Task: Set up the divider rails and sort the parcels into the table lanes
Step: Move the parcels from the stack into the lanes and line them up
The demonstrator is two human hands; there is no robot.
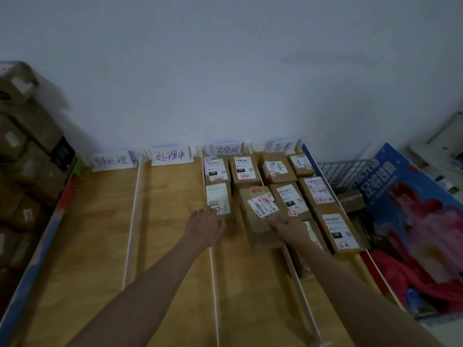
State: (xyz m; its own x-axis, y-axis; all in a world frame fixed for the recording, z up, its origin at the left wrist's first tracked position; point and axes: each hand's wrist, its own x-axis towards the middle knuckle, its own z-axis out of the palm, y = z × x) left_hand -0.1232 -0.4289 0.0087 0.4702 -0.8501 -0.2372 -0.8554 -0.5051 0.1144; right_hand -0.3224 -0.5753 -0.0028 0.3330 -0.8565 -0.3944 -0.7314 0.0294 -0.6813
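At your far left a stack of brown cardboard boxes (22, 156) leans beside the table (82, 234), whose top is smooth, pale wood. Thin white rails (132, 221) run front to back and split it into long lanes, each headed by a folded white paper sign (111, 160) with handwriting. The two left lanes lie bare.

Your left hand (205, 227) rests flat at the near end of a small box (218, 200) in the third lane, fingers (209, 211) spread and touching its label edge, not gripping. Just right, a larger cardboard box (260, 216) sits tilted, its near end propped over a rail; your right hand (290, 230) presses on its near right corner, fingers loosely extended, though you can't tell if they curl under.

The rightmost lane holds flat rectangular parcels (318, 191) packed side by side, all with white shipping labels. Beyond the table's edge stand a wire basket (340, 171) and a glossy blue printed board (400, 196).
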